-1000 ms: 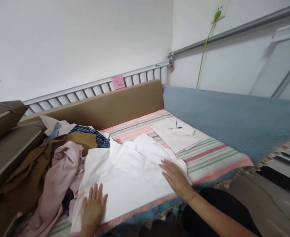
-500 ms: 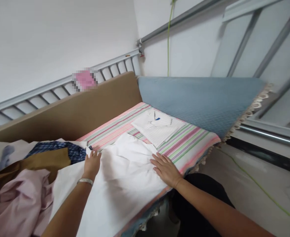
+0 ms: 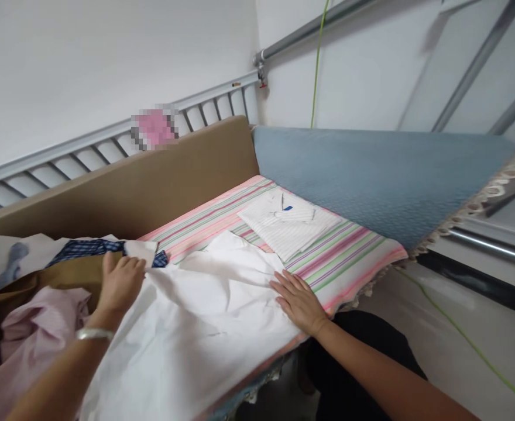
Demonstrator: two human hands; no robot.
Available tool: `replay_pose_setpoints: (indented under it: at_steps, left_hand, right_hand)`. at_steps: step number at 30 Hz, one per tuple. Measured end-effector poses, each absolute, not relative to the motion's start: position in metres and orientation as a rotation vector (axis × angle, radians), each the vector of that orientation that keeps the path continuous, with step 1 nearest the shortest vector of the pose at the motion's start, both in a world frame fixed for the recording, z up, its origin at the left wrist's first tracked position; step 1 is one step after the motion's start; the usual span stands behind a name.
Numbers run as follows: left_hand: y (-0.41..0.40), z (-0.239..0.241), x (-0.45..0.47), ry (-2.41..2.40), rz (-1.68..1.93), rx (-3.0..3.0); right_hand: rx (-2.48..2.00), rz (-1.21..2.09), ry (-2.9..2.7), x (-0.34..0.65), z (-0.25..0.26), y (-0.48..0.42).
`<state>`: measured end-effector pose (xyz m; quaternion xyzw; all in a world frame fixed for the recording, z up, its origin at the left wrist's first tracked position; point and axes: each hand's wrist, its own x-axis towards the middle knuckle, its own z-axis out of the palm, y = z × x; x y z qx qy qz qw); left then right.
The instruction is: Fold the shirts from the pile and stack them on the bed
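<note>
Grip, left hand [image 3: 123,283]: fingers partly curled at left edge of white garment [image 3: 196,351]; hold on cloth cannot be told. Grip, right hand [image 3: 300,304]: fingers extended, laid on right edge, nothing clasped. White garment: rumpled, spread over striped cover [image 3: 354,254], near folded pinstriped shirt [image 3: 279,231]. Risk: uneven leftward pull could deepen creases or drag adjoining brown garment [image 3: 75,275].

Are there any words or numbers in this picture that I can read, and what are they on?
None can be read.
Pink square by the radiator: blurred into blocks, so any writing is lost.
Blue patch at the collar of the folded striped shirt: too small to tell if it has words.
Small brownish mark on the radiator's top: too small to read.
</note>
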<state>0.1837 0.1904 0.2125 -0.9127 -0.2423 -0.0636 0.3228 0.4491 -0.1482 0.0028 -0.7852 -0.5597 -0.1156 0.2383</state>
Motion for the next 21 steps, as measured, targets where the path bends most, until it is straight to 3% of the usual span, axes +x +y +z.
replay_pose_setpoints:
  at_steps: [7, 12, 21]
  left_hand:
    - [0.128, 0.176, 0.049, -1.001, -0.296, -2.310]
    - [0.103, 0.159, 0.015, -1.090, -0.437, -2.408]
    - [0.113, 0.222, 0.046, -1.260, -0.639, -2.649]
  right_hand:
    - [-2.150, -0.268, -1.588, 0.455, 0.009, -0.154]
    - [-2.068, -0.277, -1.699, 0.460, 0.010, -0.157]
    - [-2.006, -0.445, -1.598, 0.435, 0.016, -0.148]
